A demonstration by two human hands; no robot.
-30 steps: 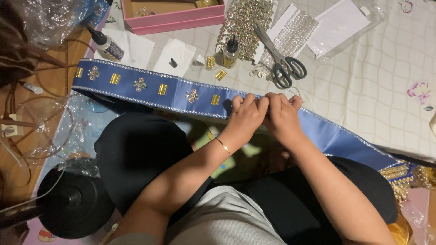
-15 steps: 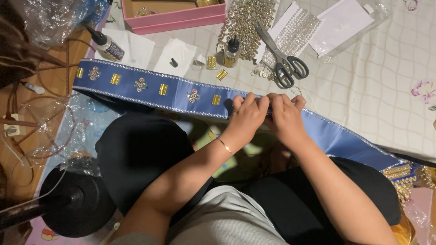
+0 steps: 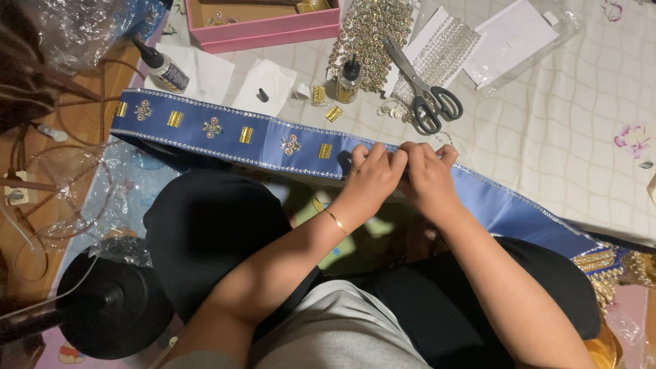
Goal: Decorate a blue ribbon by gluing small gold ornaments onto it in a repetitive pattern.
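A long blue sash point(image 3: 205, 130) with silver beaded edges, gold rectangles and small jewelled clusters lies across my lap and the floor. My left hand point(image 3: 372, 179) and my right hand point(image 3: 429, 179) are pressed together on its middle, fingers curled down onto the fabric just right of the last gold rectangle point(image 3: 324, 150). What lies under my fingertips is hidden. A thin gold bracelet point(image 3: 335, 221) circles my left wrist.
Beyond the sash lie black-handled scissors point(image 3: 425, 89), a small glue bottle point(image 3: 348, 78), loose gold pieces point(image 3: 333, 113), rhinestone trim point(image 3: 369, 31) and a pink box point(image 3: 266, 34). A second glue bottle point(image 3: 162, 66) lies at the left. A black round base point(image 3: 113, 311) stands near my left knee.
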